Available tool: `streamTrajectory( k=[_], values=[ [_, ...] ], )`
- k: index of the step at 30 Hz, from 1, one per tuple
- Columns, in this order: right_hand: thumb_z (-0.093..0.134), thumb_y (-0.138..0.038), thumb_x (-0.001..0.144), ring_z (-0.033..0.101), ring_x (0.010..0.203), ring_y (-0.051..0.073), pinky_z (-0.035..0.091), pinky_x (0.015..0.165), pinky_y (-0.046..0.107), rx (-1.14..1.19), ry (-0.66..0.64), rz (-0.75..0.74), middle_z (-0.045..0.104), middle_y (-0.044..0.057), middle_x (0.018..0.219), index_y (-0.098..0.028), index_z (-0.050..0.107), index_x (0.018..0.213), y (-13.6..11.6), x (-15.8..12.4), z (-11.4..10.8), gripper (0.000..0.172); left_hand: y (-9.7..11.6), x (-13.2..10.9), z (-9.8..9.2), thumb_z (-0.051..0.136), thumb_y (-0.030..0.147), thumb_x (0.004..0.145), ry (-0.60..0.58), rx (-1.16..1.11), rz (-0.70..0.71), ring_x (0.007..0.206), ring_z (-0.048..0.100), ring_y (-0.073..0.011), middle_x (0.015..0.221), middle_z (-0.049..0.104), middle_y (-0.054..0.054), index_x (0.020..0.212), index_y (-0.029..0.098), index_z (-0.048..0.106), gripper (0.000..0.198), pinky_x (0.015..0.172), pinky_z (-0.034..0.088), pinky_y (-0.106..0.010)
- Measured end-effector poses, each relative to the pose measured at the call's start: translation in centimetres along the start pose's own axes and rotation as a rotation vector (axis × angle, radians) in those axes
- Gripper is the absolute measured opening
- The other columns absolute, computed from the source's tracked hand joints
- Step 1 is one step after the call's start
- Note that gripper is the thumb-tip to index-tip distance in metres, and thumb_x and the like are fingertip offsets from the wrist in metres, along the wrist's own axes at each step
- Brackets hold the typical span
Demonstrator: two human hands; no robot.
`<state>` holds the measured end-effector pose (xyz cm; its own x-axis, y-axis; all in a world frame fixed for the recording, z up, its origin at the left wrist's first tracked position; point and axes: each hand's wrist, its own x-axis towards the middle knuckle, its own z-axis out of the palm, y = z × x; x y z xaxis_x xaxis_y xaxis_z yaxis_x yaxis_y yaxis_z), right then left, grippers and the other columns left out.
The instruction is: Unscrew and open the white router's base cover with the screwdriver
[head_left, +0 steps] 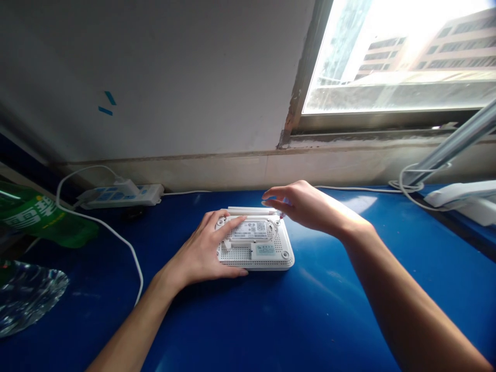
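Note:
A white router point(240, 253) lies face down on the blue table, its vented underside, printed label and round corner recesses facing up. Across its left end spreads my left hand point(201, 248), fingers on the top and thumb along the near edge, gripping it. Over the far right corner my right hand point(302, 206) is curled, with fingers and thumb closed. A small thin tool point(276, 212), apparently a screwdriver, shows beneath these fingers, its tip at the corner recess. Most of the tool is hidden. A white antenna point(248, 210) lies along the router's far edge.
At the left are a power strip point(151, 194) with a plugged-in white cable point(132, 253), a green bottle point(58, 222) and a clear plastic object point(34, 294). A metal pole point(445, 144) with cable around it stands at the right, by a white object point(473, 199). A wall and window point(395, 88) close the back.

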<state>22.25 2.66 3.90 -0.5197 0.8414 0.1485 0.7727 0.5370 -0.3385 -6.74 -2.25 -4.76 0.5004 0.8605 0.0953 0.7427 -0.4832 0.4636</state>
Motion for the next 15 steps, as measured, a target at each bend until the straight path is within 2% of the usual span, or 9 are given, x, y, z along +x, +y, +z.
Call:
streamTrajectory(
  k=[1,3,5,7,9,10,12,13,15],
  values=[
    [0.059,-0.031,0.105,0.077,0.082,0.021,0.054,0.068,0.029,0.015,0.004,-0.011,0.083,0.008,0.106,-0.025,0.077,0.129,0.04,-0.05,-0.01,0.03,0.02,-0.02,-0.02,0.089,0.072,0.069,-0.001,0.0,-0.002,0.151,0.033,-0.0433,0.162,0.034,-0.009,0.164,0.048,0.036,0.112,0.119,0.045,-0.066],
    [0.063,-0.018,0.097,0.076,0.087,0.02,0.055,0.072,0.028,0.05,0.005,-0.065,0.081,0.007,0.12,-0.028,0.065,0.147,0.07,-0.28,-0.2,0.051,0.05,-0.04,-0.07,0.089,0.072,0.069,-0.005,-0.001,-0.007,0.151,0.033,-0.043,0.163,0.033,-0.008,0.164,0.048,0.035,0.111,0.119,0.045,-0.066],
    [0.068,-0.015,0.09,0.075,0.091,0.019,0.057,0.075,0.027,0.065,-0.001,-0.115,0.076,0.007,0.133,-0.031,0.056,0.156,0.01,-0.49,-0.47,0.068,0.08,-0.04,-0.09,0.088,0.073,0.069,-0.014,-0.001,-0.015,0.152,0.032,-0.0426,0.163,0.032,-0.007,0.164,0.049,0.035,0.111,0.12,0.045,-0.065],
    [0.073,-0.028,0.092,0.075,0.09,0.02,0.056,0.072,0.028,0.056,-0.013,-0.103,0.077,0.007,0.131,-0.029,0.063,0.149,-0.05,-0.5,-0.6,0.058,0.11,-0.02,-0.09,0.088,0.073,0.07,-0.019,0.005,-0.019,0.152,0.031,-0.0417,0.163,0.032,-0.007,0.163,0.049,0.035,0.11,0.121,0.044,-0.064],
    [0.068,-0.044,0.099,0.075,0.082,0.02,0.054,0.067,0.028,0.045,-0.016,-0.044,0.082,0.007,0.11,-0.026,0.075,0.131,-0.01,-0.31,-0.54,0.037,0.15,0.01,-0.08,0.088,0.072,0.07,-0.016,0.013,-0.013,0.152,0.031,-0.0408,0.162,0.032,-0.007,0.163,0.049,0.035,0.11,0.122,0.043,-0.063],
    [0.064,-0.047,0.102,0.075,0.078,0.02,0.053,0.065,0.028,0.045,-0.018,-0.017,0.082,0.007,0.099,-0.025,0.079,0.122,0.05,-0.2,-0.47,0.033,0.18,0.02,-0.08,0.088,0.072,0.07,-0.014,0.015,-0.011,0.152,0.031,-0.0406,0.162,0.032,-0.007,0.163,0.048,0.035,0.11,0.122,0.043,-0.063],
    [0.058,-0.039,0.106,0.075,0.073,0.018,0.052,0.063,0.027,0.058,-0.006,0.004,0.082,0.005,0.092,-0.024,0.08,0.118,0.18,-0.09,-0.38,0.029,0.2,0.02,-0.11,0.088,0.072,0.07,-0.016,0.013,-0.012,0.152,0.031,-0.0411,0.162,0.032,-0.008,0.164,0.048,0.035,0.11,0.121,0.044,-0.063],
    [0.057,-0.03,0.105,0.075,0.075,0.018,0.052,0.064,0.027,0.068,-0.003,-0.008,0.083,0.005,0.096,-0.025,0.078,0.123,0.22,-0.12,-0.4,0.029,0.21,0.01,-0.13,0.088,0.072,0.07,-0.021,0.01,-0.016,0.152,0.032,-0.0415,0.162,0.032,-0.008,0.164,0.047,0.035,0.11,0.12,0.044,-0.064],
    [0.06,-0.015,0.096,0.077,0.088,0.019,0.054,0.069,0.026,0.077,-0.005,-0.057,0.081,0.006,0.116,-0.027,0.069,0.14,0.21,-0.32,-0.56,0.047,0.19,-0.01,-0.15,0.087,0.074,0.07,-0.029,0.002,-0.028,0.152,0.031,-0.0427,0.164,0.031,-0.008,0.164,0.048,0.034,0.11,0.119,0.046,-0.065]
  ],
)
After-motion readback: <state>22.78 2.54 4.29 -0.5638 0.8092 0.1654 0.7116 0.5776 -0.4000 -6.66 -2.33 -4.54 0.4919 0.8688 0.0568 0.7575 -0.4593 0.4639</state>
